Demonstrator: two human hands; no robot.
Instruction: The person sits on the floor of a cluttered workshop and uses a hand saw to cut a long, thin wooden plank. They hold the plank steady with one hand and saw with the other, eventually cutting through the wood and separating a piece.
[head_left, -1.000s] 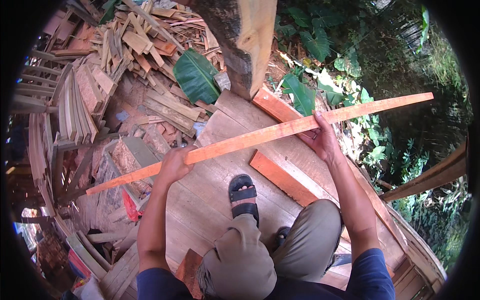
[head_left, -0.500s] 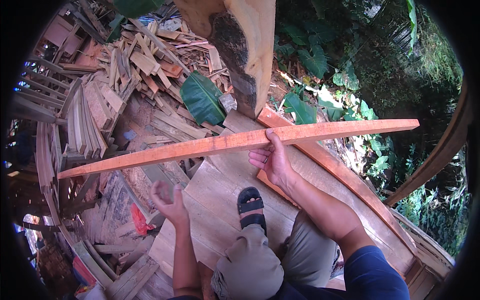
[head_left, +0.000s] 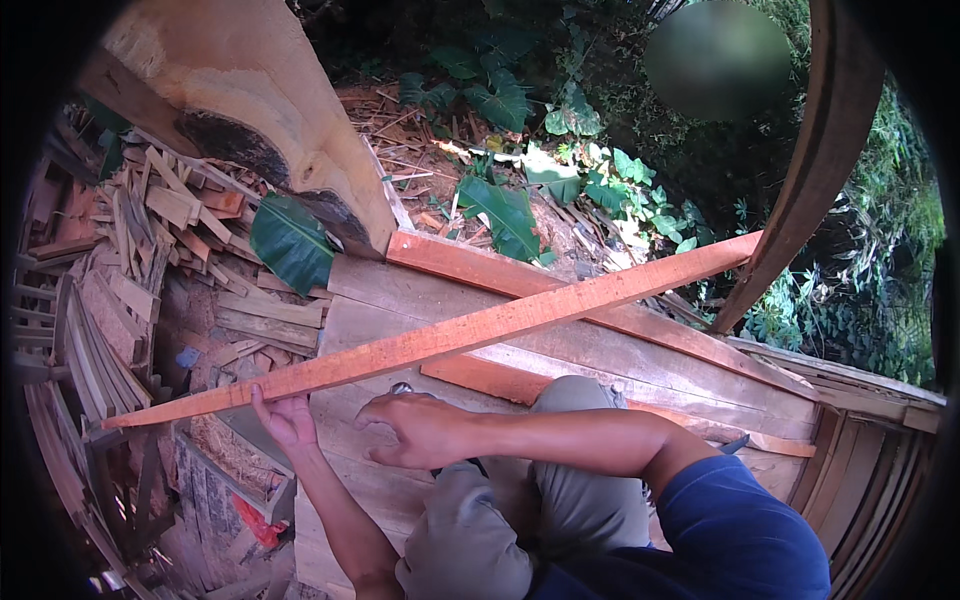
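Observation:
A long, slightly curved reddish wooden strip (head_left: 440,345) slants across the view, its pointed end low at the left and its other end high at the right. My left hand (head_left: 288,420) grips it near the left end, with one digit up against its near face and the rest underneath. My right hand (head_left: 420,432) is off the strip, in front of its middle, thumb and forefinger spread and holding nothing. Just beyond those fingers, a small shiny metal thing (head_left: 402,388) shows under the strip; its kind is unclear.
Pale planks (head_left: 360,300) form the surface beneath me. A reddish board (head_left: 470,268) borders it, and another reddish piece (head_left: 490,378) lies nearer. A thick timber (head_left: 270,120) rises at upper left, a curved post (head_left: 800,170) at right. Scrap wood (head_left: 190,220) is heaped at left.
My right hand has let go of the strip and swung left and nearer. My left hand has taken hold near the left end. The view has shifted right, and the strip now slants more steeply.

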